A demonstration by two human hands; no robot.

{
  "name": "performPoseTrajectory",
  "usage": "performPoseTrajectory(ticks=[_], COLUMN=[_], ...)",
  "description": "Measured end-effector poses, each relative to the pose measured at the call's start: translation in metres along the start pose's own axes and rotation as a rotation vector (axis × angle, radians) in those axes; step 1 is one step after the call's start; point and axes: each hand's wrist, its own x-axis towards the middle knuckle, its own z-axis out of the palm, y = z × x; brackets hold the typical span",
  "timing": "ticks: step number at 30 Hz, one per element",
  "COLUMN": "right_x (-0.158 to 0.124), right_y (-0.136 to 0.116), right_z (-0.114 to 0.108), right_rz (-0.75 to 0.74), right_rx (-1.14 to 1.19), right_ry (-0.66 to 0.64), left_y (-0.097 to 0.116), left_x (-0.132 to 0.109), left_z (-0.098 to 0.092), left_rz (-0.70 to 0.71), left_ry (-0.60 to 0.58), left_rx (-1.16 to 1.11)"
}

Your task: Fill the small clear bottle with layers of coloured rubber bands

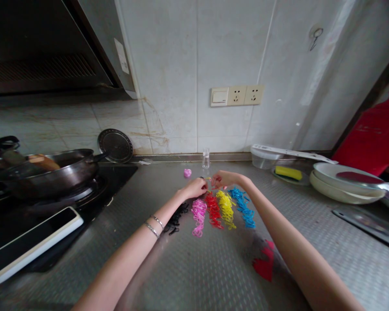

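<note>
Small rubber bands lie in rows sorted by colour: black bands (175, 220), pink bands (198, 216), red bands (214, 210), yellow bands (226, 210) and blue bands (244, 207). Over the far end of the red row, my left hand (195, 188) is closed in a pinch, with bits of yellow band showing at its fingertips. Facing it, my right hand (226, 179) is closed too, with thin reddish band at its fingers. The fine detail between the fingertips is too small to make out. Behind the hands are a pink bundle (187, 173) and a small clear bottle (206, 159).
On the left, a pan (58, 172) sits on the black stove (116, 175). A white-edged dark panel (35, 242) lies nearer. To the right are a yellow sponge (288, 173), white bowls (340, 190) and a knife (369, 224). A torn red piece (265, 263) lies by my right forearm.
</note>
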Motion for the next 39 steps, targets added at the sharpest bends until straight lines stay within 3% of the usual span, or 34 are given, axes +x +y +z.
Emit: performPoseTrajectory(ticks=[10, 18, 24, 30, 39], right_x=[-0.007, -0.024, -0.028, -0.024, -0.018], right_y=[-0.014, 0.009, 0.020, 0.024, 0.035], right_z=[0.005, -0.032, -0.037, -0.035, -0.028], right_rz=[-0.086, -0.135, -0.125, -0.091, 0.233], right_rx=[0.055, 0.148, 0.186, 0.152, 0.092], right_ry=[-0.041, 0.270, 0.361, 0.321, 0.070], left_y=[-0.017, 0.002, 0.024, 0.030, 0.023], left_x=[-0.003, 0.010, 0.034, 0.040, 0.018], left_z=[-0.027, -0.017, -0.005, 0.007, -0.019], left_rz=[-0.106, -0.013, -0.049, -0.094, -0.097], left_ry=[0.091, 0.067, 0.058, 0.010, -0.254], left_rx=[-0.087, -0.127, -0.178, -0.177, -0.253])
